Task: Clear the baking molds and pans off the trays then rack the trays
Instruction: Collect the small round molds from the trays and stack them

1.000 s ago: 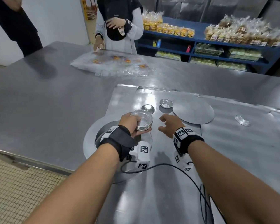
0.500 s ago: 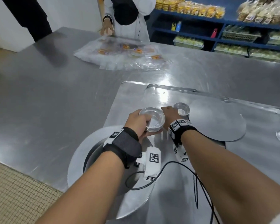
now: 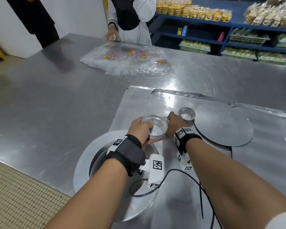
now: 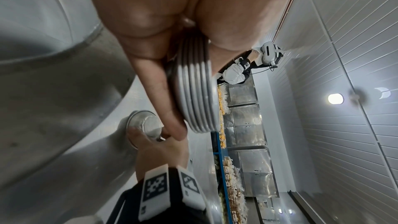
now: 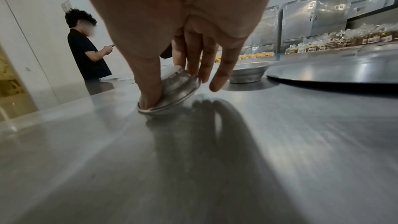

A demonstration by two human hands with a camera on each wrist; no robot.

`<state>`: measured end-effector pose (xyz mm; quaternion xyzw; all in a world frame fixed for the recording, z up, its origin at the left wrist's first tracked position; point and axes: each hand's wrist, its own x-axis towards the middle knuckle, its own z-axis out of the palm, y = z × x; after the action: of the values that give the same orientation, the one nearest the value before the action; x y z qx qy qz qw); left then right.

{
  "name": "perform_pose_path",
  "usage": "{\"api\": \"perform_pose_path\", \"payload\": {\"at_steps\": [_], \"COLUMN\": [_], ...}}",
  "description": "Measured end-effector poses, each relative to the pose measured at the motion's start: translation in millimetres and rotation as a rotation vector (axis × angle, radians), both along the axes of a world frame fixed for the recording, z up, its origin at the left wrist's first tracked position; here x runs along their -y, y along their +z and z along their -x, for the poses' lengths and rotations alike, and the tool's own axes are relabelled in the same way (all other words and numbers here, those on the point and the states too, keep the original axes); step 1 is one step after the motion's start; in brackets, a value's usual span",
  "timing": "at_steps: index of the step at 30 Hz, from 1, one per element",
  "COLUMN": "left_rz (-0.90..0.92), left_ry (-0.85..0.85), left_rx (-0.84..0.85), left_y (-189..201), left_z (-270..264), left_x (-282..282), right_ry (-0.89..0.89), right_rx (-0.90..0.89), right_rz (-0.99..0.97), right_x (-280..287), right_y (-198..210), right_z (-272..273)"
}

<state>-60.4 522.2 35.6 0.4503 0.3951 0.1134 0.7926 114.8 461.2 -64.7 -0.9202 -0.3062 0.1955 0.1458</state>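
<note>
Clearing molds: your left hand (image 3: 139,129) grips the nested mold stack (image 3: 154,126) above the tray (image 3: 135,103), right hand (image 5: 172,67) pinches a tilted small mold (image 5: 172,94) off it; next, drop it onto the stack.

steel worktable (image 3: 59,103) filling the room; blue shelving (image 3: 238,25) standing far right, white wall (image 3: 76,12) running far left, tan tiled floor (image 3: 18,195) showing near left, ceiling lamp (image 4: 335,98) glowing.
</note>
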Motion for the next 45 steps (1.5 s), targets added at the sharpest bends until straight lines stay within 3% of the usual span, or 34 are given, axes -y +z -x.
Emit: {"api": "perform_pose_path", "payload": {"at_steps": [5, 11, 19, 24, 34, 45], "left_rz": [0.006, 0.059, 0.133, 0.190, 0.112, -0.084], "left_ry": [0.011, -0.015, -0.097, -0.160, -0.349, -0.340], "left_rx": [-0.023, -0.035, -0.011, -0.003, 0.011, -0.024], "left_y": [0.6, -1.6, -1.3, 1.3, 11.4, -11.0], "left_z": [15.6, 39.3, 66.6, 82.0, 113.8, 94.6], "left_x": [4.6, 26.6, 64.8, 90.5, 125.5, 147.9], "right_ry": [-0.044, -0.135, -0.308, -0.298, -0.206, -0.126], "right_rx": [-0.001, 0.084, 0.170, 0.086, -0.034, -0.284], "right_rz": [-0.085, -0.206, -0.635, -0.893, -0.913, -0.643], "right_x": [31.0, 75.8, 133.3, 162.5, 204.2, 240.3], "right_y": [12.8, 56.2, 87.1, 102.5, 89.0, 90.2], "right_z": [15.6, 54.4, 115.0, 163.7, 243.5, 215.3]}}
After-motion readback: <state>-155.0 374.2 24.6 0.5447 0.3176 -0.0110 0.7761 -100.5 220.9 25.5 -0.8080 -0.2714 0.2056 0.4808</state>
